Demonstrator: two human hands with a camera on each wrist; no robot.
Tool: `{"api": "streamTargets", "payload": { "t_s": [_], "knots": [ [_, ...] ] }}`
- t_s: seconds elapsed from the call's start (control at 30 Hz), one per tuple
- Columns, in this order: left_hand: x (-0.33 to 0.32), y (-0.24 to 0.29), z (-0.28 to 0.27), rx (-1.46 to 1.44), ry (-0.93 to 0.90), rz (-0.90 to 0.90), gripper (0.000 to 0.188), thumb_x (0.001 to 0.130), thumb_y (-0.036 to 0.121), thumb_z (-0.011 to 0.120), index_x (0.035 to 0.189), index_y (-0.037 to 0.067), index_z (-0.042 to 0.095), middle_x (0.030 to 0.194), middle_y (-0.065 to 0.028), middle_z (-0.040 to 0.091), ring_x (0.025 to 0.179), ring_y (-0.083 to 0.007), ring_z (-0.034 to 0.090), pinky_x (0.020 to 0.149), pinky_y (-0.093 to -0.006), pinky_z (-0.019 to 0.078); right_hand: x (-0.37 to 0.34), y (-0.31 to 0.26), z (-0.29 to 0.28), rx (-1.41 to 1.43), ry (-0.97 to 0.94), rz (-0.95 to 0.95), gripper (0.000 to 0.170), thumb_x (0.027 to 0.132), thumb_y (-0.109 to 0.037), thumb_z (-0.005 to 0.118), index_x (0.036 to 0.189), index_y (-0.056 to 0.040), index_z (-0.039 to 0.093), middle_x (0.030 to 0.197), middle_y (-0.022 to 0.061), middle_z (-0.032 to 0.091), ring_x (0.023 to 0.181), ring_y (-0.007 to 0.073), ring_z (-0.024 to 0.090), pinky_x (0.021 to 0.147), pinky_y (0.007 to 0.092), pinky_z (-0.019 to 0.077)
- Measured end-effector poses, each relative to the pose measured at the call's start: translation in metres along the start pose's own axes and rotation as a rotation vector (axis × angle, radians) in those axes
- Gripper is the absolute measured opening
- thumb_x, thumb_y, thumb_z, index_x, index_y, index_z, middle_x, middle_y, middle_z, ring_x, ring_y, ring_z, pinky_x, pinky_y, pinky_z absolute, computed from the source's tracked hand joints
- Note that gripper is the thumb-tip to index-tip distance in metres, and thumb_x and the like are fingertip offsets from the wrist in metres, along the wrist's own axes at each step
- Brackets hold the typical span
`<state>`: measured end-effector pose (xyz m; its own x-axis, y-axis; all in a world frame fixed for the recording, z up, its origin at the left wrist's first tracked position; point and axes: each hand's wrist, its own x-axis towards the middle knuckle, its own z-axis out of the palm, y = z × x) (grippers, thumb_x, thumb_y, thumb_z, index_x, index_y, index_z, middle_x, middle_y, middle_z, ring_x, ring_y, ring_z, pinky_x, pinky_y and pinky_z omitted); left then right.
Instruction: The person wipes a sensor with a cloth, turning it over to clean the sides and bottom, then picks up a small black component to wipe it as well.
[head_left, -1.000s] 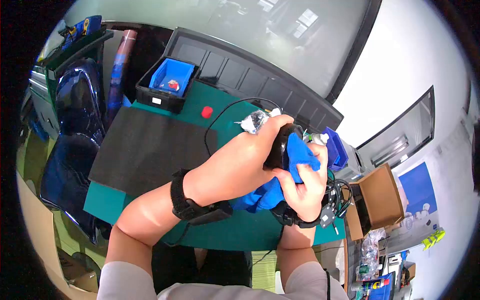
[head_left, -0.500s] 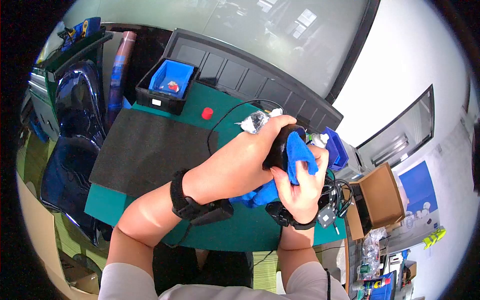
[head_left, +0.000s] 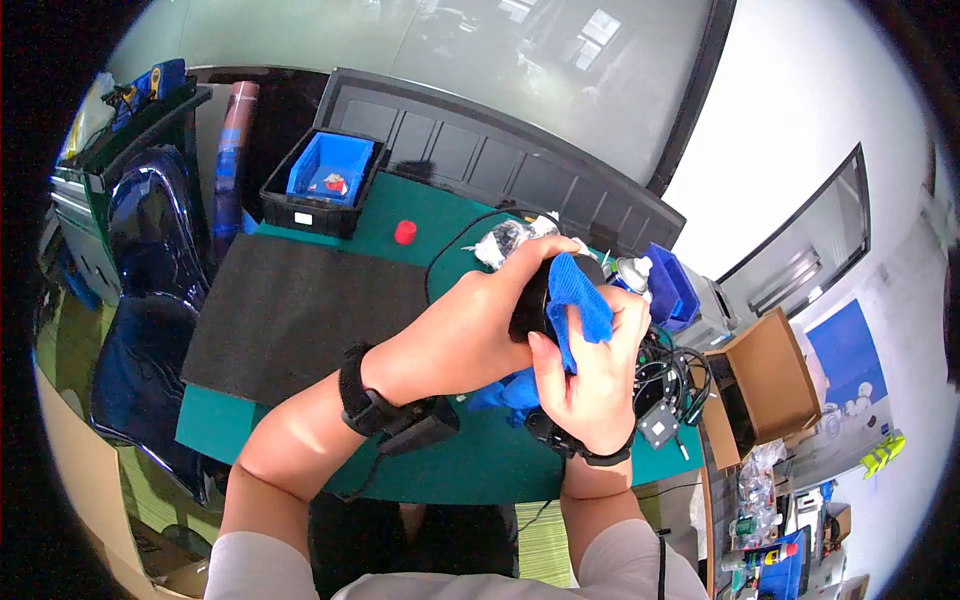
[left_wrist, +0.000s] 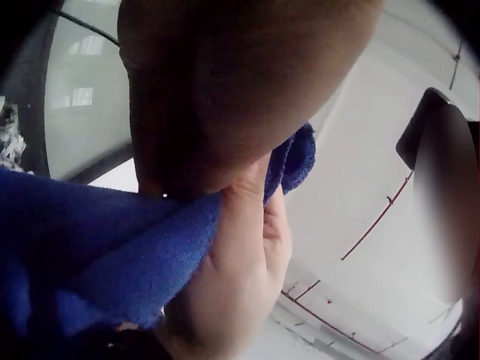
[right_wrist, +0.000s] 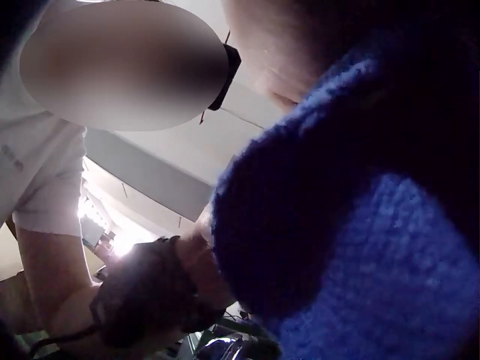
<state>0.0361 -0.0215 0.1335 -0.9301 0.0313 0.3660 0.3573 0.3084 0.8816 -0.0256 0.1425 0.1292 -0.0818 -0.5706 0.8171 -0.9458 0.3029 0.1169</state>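
Above the front right of the green table, my left hand grips a black rounded object from its left side, thumb and fingers round it. My right hand holds a blue cloth against the object's right side, its thumb close to the left hand. A loose part of the cloth hangs below both hands. In the left wrist view the cloth spreads over the lower left beside the right hand. Blue fabric fills much of the right wrist view. I cannot tell the black object's exact kind.
On the green table lie a black mat and a red cap-like piece. A black box holds a blue bin. Rightward are a spray can, a purple bin, tangled cables and an open cardboard box.
Both hands, with the object and cloth, have shifted slightly left in the head view, which has itself tilted a little. The cloth's upper part has moved across the object's face.
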Motion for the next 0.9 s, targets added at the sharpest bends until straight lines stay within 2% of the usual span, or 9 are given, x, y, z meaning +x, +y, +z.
{"api": "streamTargets", "payload": {
  "t_s": [0.03,0.1,0.2,0.33,0.4,0.43,0.5,0.8,0.9],
  "knots": [
    [0.002,-0.006,0.002,-0.001,-0.001,-0.001,0.084,0.066,-0.002,0.078,0.138,0.006,0.035,0.122,-0.0124,0.056,0.115,-0.0193,0.055,0.094,-0.0317,0.0465,0.001,-0.001,-0.001,0.015,-0.012,0.011,0.026,0.073,-0.018,0.077,0.093,-0.0095,0.062,0.100,0.0143,0.053,0.087,0.0318,0.049,0.075,0.0442,0.0350],
    [0.007,-0.022,0.010,-0.063,0.118,0.301,0.083,0.068,-0.002,0.077,0.138,0.005,0.035,0.125,-0.0125,0.054,0.118,-0.0187,0.053,0.097,-0.0316,0.0446,-0.001,0.002,-0.002,0.006,0.016,-0.027,0.026,0.070,-0.016,0.077,0.090,-0.0098,0.063,0.097,0.0117,0.055,0.085,0.0304,0.050,0.074,0.0425,0.0353],
    [0.010,-0.024,0.013,-0.186,0.122,0.357,0.081,0.069,-0.002,0.077,0.138,0.003,0.035,0.129,-0.0125,0.051,0.121,-0.0183,0.050,0.101,-0.0316,0.0416,-0.002,-0.004,-0.005,0.110,0.090,-0.014,0.029,0.058,-0.014,0.080,0.084,-0.0103,0.066,0.089,0.0061,0.057,0.080,0.0272,0.052,0.072,0.0402,0.0366],
    [0.010,-0.023,0.014,-0.297,0.072,0.348,0.081,0.068,-0.002,0.077,0.138,0.002,0.035,0.134,-0.0123,0.047,0.125,-0.0191,0.046,0.104,-0.0316,0.0385,-0.009,0.000,-0.006,0.104,0.101,-0.001,0.032,0.060,-0.018,0.082,0.087,-0.0088,0.066,0.096,0.0097,0.056,0.086,0.0305,0.051,0.074,0.0419,0.0377],
    [0.010,-0.023,0.014,-0.074,0.236,0.482,0.071,0.074,0.000,0.071,0.136,0.008,0.037,0.108,-0.0207,0.063,0.098,-0.0374,0.065,0.075,-0.0368,0.0544,-0.002,0.002,-0.002,0.054,0.110,0.000,0.032,0.063,-0.020,0.082,0.088,-0.0089,0.066,0.099,0.0111,0.055,0.088,0.0313,0.050,0.074,0.0424,0.0376],
    [0.008,-0.019,0.012,-0.074,0.235,0.481,0.071,0.074,0.000,0.071,0.136,0.008,0.037,0.108,-0.0207,0.063,0.098,-0.0374,0.065,0.075,-0.0368,0.0544,0.000,0.001,-0.001,0.004,0.118,0.002,0.032,0.065,-0.022,0.083,0.089,-0.0090,0.066,0.102,0.0124,0.053,0.090,0.0321,0.049,0.074,0.0429,0.0375],
    [0.001,-0.009,0.006,-0.010,0.105,0.172,0.080,0.069,-0.001,0.077,0.138,0.004,0.035,0.127,-0.0140,0.055,0.117,-0.0200,0.055,0.096,-0.0328,0.0453,0.001,-0.003,-0.005,-0.053,0.035,0.057,0.032,0.069,-0.025,0.082,0.091,-0.0103,0.065,0.105,0.0138,0.052,0.092,0.0323,0.048,0.075,0.0435,0.0372],
    [0.006,-0.017,0.005,0.040,0.139,0.327,0.078,0.071,0.003,0.076,0.137,0.005,0.035,0.122,-0.0188,0.058,0.114,-0.0290,0.060,0.089,-0.0340,0.0490,-0.002,-0.001,-0.009,0.114,0.034,-0.020,0.027,0.059,-0.008,0.083,0.078,-0.0067,0.063,0.090,0.0103,0.053,0.081,0.0277,0.049,0.072,0.0359,0.0400],
    [-0.005,0.001,-0.005,0.111,0.068,0.147,0.077,0.072,0.005,0.076,0.137,0.006,0.035,0.120,-0.0206,0.058,0.110,-0.0363,0.061,0.087,-0.0359,0.0505,-0.003,0.007,-0.002,0.106,-0.033,-0.065,0.024,0.062,-0.018,0.078,0.081,-0.0097,0.067,0.100,0.0102,0.055,0.084,0.0309,0.050,0.074,0.0408,0.0403]
  ]
}}
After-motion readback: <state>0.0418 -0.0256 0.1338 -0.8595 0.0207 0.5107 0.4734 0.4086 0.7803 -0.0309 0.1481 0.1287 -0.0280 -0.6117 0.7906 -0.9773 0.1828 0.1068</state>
